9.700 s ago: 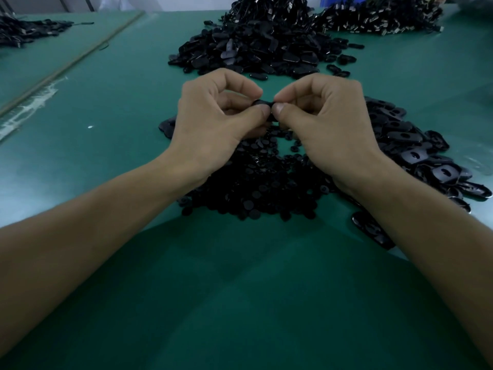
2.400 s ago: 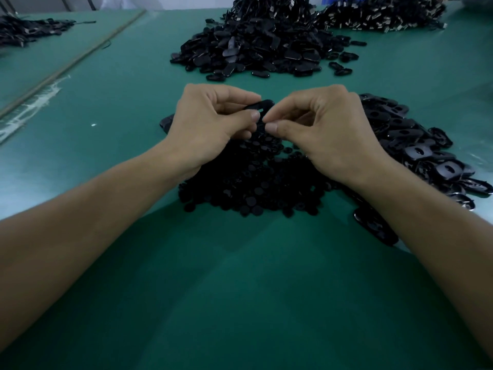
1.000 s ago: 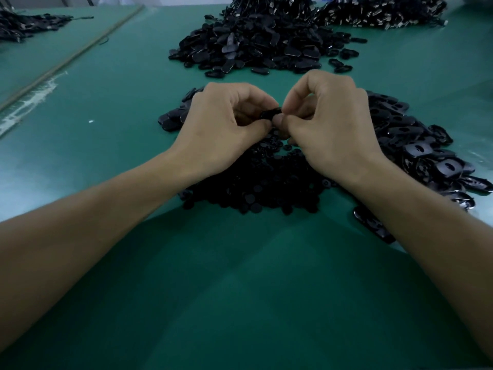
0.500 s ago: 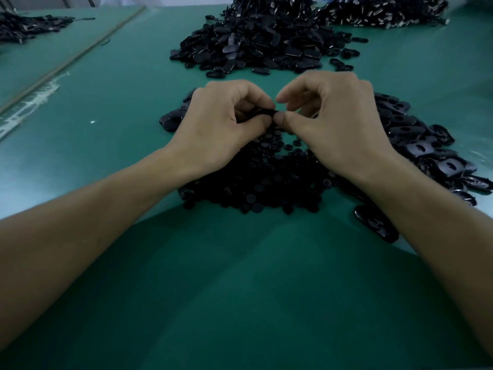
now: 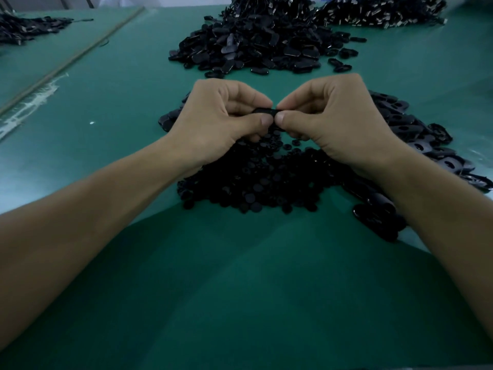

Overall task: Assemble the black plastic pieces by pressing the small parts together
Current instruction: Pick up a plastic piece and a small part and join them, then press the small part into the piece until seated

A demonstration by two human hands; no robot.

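Observation:
My left hand [image 5: 213, 121] and my right hand [image 5: 336, 121] meet above the table, thumbs tip to tip. Between them they pinch one small black plastic piece [image 5: 262, 111]; only its top edge shows between the fingers. Right under the hands lies a heap of small round black parts [image 5: 256, 182]. A spread of larger oval black pieces with holes [image 5: 416, 140] lies to the right of it, partly behind my right wrist.
A big pile of black oval pieces [image 5: 256, 46] sits further back, with another pile [image 5: 381, 12] at the far right and one [image 5: 24, 28] at the far left. The green mat [image 5: 240, 289] covers the table. A seam strip [image 5: 66, 62] runs diagonally at left.
Both hands stay together on the same black piece. The thumbs have drawn closer, now tip to tip, and the hands sit slightly lower and more level than half a second ago.

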